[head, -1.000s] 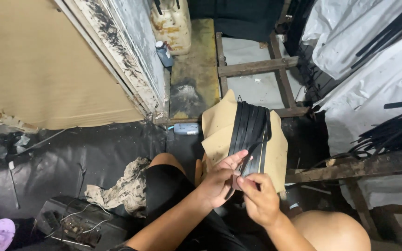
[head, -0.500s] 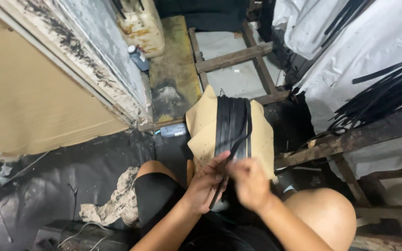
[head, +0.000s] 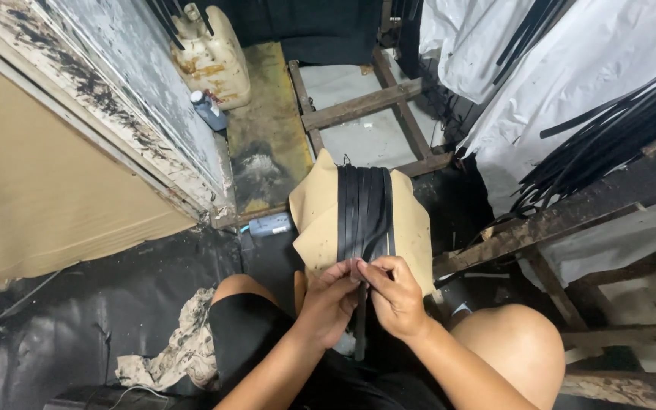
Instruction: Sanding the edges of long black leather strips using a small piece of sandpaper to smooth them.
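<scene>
A tan cardboard piece (head: 313,205) stands between my knees, wound lengthwise with several black rubber strips (head: 364,209). My left hand (head: 329,300) and my right hand (head: 396,292) meet at the cardboard's lower edge, fingertips pinching the ends of the black strips. One strip end (head: 360,334) hangs down between my hands.
A dirty white plastic jug (head: 210,53) and a small blue-capped bottle (head: 208,110) stand by the peeling wall. A wooden frame (head: 358,106) lies ahead. Black strips (head: 609,129) drape over white sheeting on the right. A crumpled rag (head: 176,353) lies by my left thigh.
The view has shifted left and down, so the cardboard sits more centred. Both hands stay at its lower edge working the strip ends.
</scene>
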